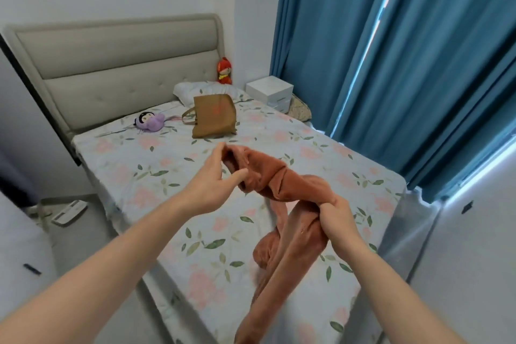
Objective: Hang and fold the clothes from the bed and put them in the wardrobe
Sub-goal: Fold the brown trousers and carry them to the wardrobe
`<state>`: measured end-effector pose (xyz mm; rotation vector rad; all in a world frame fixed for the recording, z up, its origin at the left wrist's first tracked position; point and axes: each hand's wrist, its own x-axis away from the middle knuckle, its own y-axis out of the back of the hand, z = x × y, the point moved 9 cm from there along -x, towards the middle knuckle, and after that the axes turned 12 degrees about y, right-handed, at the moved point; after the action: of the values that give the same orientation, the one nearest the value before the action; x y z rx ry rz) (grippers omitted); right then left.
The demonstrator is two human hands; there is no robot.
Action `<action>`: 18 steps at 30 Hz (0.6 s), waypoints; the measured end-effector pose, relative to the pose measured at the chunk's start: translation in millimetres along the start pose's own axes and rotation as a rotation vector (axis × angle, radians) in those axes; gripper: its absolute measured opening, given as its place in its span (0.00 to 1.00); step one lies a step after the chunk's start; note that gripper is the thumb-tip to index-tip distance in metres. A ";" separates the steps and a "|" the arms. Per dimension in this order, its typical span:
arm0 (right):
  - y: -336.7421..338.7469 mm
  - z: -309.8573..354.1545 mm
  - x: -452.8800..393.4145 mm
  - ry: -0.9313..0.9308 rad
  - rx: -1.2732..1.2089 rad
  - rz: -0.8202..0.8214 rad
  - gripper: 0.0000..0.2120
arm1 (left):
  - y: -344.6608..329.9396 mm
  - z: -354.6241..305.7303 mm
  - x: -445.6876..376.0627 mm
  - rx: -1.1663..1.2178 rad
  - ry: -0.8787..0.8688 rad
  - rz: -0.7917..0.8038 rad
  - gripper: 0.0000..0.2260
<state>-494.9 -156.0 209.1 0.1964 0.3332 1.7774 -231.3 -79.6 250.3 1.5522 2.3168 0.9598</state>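
Note:
A rust-orange garment (pixel 275 181) hangs bunched in the air above the bed (pixel 195 232), its lower part trailing down toward the bed's near edge. My right hand (pixel 336 216) grips the bunched middle of the garment in a fist. My left hand (pixel 215 179) is at the garment's upper left end, fingers extended over the cloth edge and thumb spread toward it; whether it pinches the cloth is unclear. The bed has a pale floral sheet.
A brown tote bag (pixel 213 117), a purple plush toy (pixel 149 120) and a white pillow (pixel 190 91) lie near the padded headboard (pixel 117 64). A red doll (pixel 224 70) and a white box (pixel 269 92) stand at the back. Blue curtains (pixel 391 64) hang on the right.

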 end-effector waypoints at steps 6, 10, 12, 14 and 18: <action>-16.5 20.4 44.0 -0.204 -0.473 -0.005 0.13 | -126.5 89.7 104.8 -0.048 0.119 0.480 0.32; -31.5 27.4 62.7 -0.238 -0.582 0.056 0.10 | -195.4 124.5 154.0 -0.043 0.159 0.715 0.24; -29.2 31.3 65.3 -0.226 -0.591 0.060 0.09 | -201.2 158.1 144.6 -0.054 0.283 0.597 0.15; -18.3 34.6 65.0 -0.161 -0.545 0.057 0.09 | -185.2 172.9 132.7 -0.008 0.391 0.492 0.12; 10.2 19.9 66.8 -0.059 -0.263 0.148 0.21 | -126.2 130.4 113.0 0.257 0.402 0.303 0.09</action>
<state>-513.7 -90.8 228.1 0.0872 0.0407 1.9374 -311.9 42.5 94.4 2.0191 2.6056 1.1736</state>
